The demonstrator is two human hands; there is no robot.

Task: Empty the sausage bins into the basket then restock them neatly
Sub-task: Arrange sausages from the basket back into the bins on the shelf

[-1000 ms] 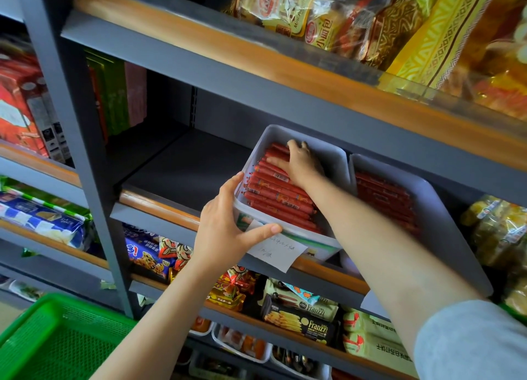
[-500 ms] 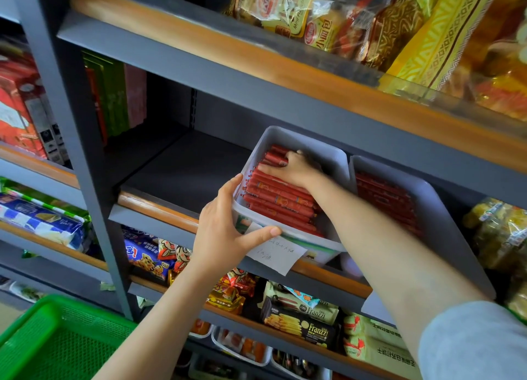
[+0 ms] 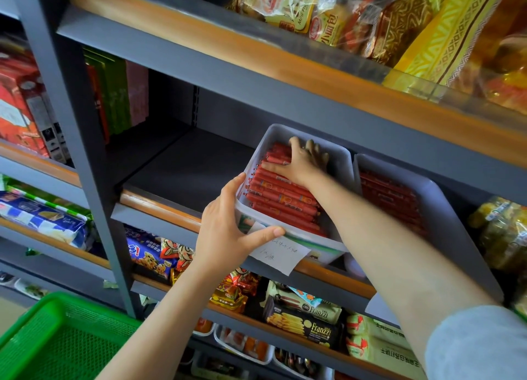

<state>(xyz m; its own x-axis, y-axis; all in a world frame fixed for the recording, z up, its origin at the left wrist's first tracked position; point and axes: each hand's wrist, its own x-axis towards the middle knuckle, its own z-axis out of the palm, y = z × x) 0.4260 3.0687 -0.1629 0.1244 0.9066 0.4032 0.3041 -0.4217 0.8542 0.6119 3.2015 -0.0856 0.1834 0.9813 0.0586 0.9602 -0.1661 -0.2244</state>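
Two grey sausage bins stand side by side on the middle shelf. The left bin (image 3: 265, 136) holds rows of red sausages (image 3: 281, 197) laid across it. My left hand (image 3: 228, 228) grips the bin's front left corner, thumb along the front rim above a white paper label (image 3: 281, 255). My right hand (image 3: 305, 158) reaches into the back of that bin and rests on the sausages, fingers spread over them. The right bin (image 3: 439, 205) also holds red sausages (image 3: 390, 197). The green basket (image 3: 57, 337) sits at the bottom left.
The shelf left of the bins is a bare dark surface (image 3: 182, 166). Bagged breads (image 3: 370, 20) fill the shelf above, close over the bins. Biscuit and snack packs (image 3: 308, 319) line the shelves below. A grey upright post (image 3: 85, 151) stands at the left.
My right hand has shifted over the sausages toward the back of the left bin, its fingers now spread wider. My left hand keeps its hold on the bin's corner.
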